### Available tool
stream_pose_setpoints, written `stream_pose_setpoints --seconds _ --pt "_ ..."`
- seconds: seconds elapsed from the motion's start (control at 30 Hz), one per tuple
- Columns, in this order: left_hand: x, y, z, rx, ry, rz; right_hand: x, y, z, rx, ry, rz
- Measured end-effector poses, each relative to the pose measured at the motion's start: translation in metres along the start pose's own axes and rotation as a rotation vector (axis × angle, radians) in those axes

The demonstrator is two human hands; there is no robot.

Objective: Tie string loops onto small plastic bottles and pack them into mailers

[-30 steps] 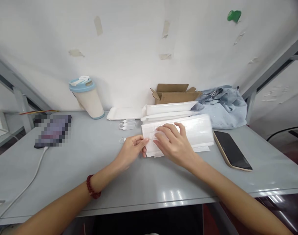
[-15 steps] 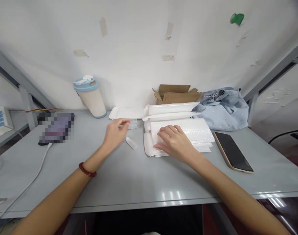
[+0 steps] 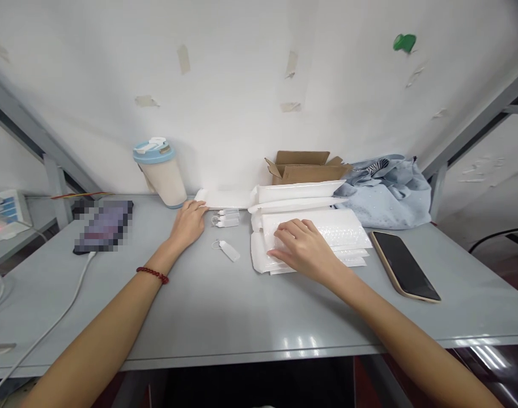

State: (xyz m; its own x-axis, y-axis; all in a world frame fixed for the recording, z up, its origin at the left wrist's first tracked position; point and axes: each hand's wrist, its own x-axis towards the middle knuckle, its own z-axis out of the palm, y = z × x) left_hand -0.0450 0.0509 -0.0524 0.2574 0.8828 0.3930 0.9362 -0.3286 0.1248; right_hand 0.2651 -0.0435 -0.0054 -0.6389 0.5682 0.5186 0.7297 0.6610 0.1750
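Note:
At the left end of a flat white padded envelope (image 3: 227, 198), my left hand (image 3: 189, 222) lies low on the table, its fingers stretched forward and the tips touching the envelope's edge. My right hand (image 3: 299, 246) rests palm down, fingers apart and slightly bent, on a stack of white bubble mailers (image 3: 342, 229). Between the hands lies a small translucent white tag-like piece (image 3: 229, 251) with a thin loop at one end. Several similar looped pieces (image 3: 228, 222) are lined up just behind it, close to the envelope.
A cream tumbler (image 3: 163, 178) with a blue lid stands behind my left hand. An open cardboard box (image 3: 312, 173) and bunched light-blue cloth (image 3: 384, 195) sit at the back. A phone (image 3: 406, 266) lies right; a blurred device (image 3: 103, 226) with a white cable (image 3: 67, 303) lies left.
My left hand has moved left and down from above the small looped pieces to the envelope's left end, uncovering the pieces. My right hand stays on the mailers. The view has shifted slightly.

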Motion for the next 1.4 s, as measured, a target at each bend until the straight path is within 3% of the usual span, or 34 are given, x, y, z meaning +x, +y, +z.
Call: stream_pose_setpoints --seconds 0.2,0.33,0.7,0.8,0.9,1.07,1.17,1.3,1.4 --pt "-0.002 0.005 -0.002 0.041 -0.091 0.024 -0.001 0.0 0.001 0.027 -0.021 0.019" --pt "-0.001 0.011 -0.01 0.056 -0.071 -0.007 -0.002 0.0 0.002 0.06 -0.028 0.038" --pt "-0.009 0.029 -0.058 0.046 0.453 -0.117 0.0 -0.001 0.0 0.086 -0.003 0.036" --pt "-0.011 0.034 -0.059 0.041 0.578 0.007 0.001 -0.002 0.0 0.055 0.118 0.023" --pt "-0.015 0.047 -0.055 0.032 0.642 0.262 0.002 -0.005 -0.003 0.018 0.286 -0.022" --pt "-0.027 0.091 -0.045 -0.034 0.524 0.671 0.002 -0.012 -0.011 -0.054 0.408 -0.121" --pt "-0.034 0.112 -0.041 -0.061 0.411 0.782 0.002 -0.011 -0.011 -0.187 0.384 -0.111" --pt "-0.039 0.117 -0.039 -0.27 0.32 0.725 0.002 -0.002 -0.004 -0.294 0.25 -0.003" --pt "-0.039 0.114 -0.041 -0.478 0.288 0.456 0.002 0.004 0.001 -0.257 0.221 0.023"
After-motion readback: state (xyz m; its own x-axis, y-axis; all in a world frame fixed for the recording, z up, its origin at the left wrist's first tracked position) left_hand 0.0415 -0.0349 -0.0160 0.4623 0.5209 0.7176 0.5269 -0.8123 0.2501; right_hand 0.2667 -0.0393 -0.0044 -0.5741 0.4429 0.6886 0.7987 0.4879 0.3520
